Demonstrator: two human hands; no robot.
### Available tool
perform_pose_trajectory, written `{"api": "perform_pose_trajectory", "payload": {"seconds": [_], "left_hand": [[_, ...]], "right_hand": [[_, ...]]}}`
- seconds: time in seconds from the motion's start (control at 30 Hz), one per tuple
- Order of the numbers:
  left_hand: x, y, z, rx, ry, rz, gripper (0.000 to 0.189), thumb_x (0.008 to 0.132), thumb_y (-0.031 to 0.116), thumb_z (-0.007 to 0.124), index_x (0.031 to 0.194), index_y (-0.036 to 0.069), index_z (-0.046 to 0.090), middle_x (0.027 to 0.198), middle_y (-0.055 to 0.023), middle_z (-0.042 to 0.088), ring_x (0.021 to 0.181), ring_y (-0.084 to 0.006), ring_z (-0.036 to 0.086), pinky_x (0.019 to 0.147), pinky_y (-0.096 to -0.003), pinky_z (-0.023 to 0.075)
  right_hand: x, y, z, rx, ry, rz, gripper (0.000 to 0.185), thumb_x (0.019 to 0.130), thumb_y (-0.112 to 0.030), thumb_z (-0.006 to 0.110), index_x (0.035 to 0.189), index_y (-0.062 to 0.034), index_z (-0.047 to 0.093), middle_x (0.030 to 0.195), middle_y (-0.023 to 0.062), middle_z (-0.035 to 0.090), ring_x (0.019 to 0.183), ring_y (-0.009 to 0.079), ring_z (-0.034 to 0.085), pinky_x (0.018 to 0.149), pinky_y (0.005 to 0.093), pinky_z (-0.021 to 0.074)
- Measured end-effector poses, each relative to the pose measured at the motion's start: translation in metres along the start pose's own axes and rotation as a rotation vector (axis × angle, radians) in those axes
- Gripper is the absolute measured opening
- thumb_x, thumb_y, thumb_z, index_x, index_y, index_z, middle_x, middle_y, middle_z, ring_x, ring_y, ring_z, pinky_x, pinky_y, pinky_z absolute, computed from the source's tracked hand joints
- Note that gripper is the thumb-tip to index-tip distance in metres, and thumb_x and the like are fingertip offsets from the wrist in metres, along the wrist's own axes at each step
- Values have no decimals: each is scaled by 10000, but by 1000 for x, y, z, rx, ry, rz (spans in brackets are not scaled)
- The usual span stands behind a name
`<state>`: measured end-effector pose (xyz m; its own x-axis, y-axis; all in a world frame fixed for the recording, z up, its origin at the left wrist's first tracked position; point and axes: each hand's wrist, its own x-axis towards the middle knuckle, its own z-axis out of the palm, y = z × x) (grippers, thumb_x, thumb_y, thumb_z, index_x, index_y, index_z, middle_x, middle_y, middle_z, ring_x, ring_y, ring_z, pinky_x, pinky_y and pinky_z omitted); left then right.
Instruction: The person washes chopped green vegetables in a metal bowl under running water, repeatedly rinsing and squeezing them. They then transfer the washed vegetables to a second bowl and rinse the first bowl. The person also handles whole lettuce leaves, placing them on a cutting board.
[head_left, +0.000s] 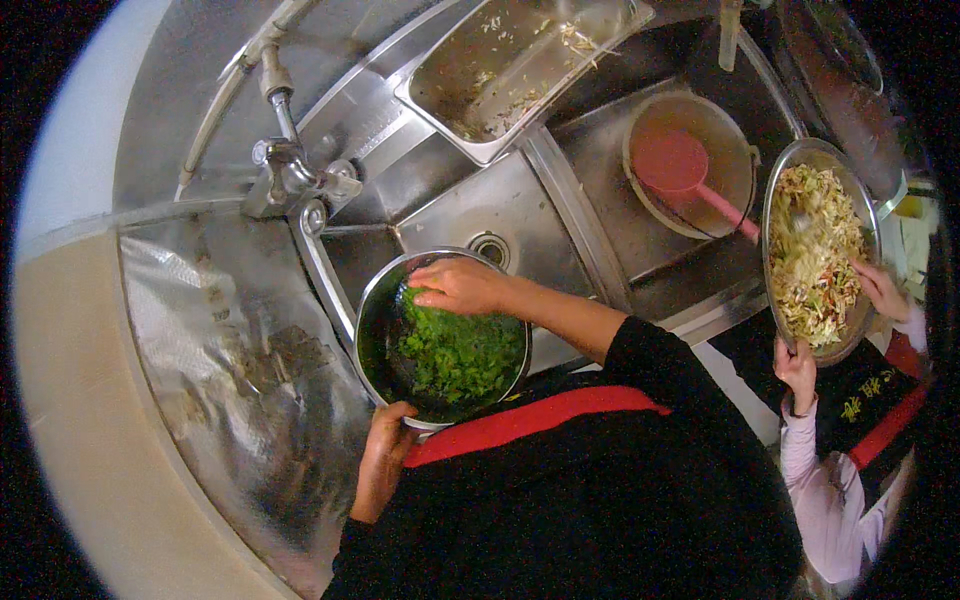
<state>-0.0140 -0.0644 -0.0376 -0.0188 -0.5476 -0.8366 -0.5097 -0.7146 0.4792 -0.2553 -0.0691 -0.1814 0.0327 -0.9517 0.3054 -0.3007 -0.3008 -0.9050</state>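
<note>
A round metal bowl (381, 352) holds chopped green leaves (459, 360) at the near edge of the sink. My left hand (388, 436) grips its near left rim, thumb over the top. Reaching across from the right, my right hand (463, 286) is inside the bowl at its far side. Its fingers bend down at the leaves' edge; whether they hold any is hidden. The bowl partly covers the left sink basin (495, 187), close to the drain (489, 249).
A tap (289, 169) stands behind the bowl. A food-soiled steel pan (517, 82) spans the basin's far end. Right, a bucket (637, 172) contains a pink ladle (671, 165). Beside me, a co-worker's hands (796, 371) hold a bowl of shredded vegetables (817, 255). Foil-like sheeting (225, 360) covers the left counter.
</note>
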Motion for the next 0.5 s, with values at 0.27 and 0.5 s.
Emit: {"api": "perform_pose_trajectory", "payload": {"seconds": [0.27, 0.5], "left_hand": [[2, 2, -6, -69, -14, -128, 173, 702, 77, 553, 842, -23, 531, 707, -133, 602, 555, -279, 609, 443, -400, 504], [-17, 20, 13, 15, 30, -119, 113, 730, 160, 570, 678, 73, 519, 629, -36, 518, 550, -181, 526, 508, -329, 478]], "right_hand": [[6, 11, 10, 90, -37, 56, 365, 887, -311, 500, 1059, -4, 598, 1096, 154, 597, 1030, 300, 555, 905, 365, 427], [6, 15, 17, 156, -15, 53, 345, 893, -288, 495, 1049, 2, 599, 1065, 157, 608, 1013, 301, 564, 900, 357, 431]]}}
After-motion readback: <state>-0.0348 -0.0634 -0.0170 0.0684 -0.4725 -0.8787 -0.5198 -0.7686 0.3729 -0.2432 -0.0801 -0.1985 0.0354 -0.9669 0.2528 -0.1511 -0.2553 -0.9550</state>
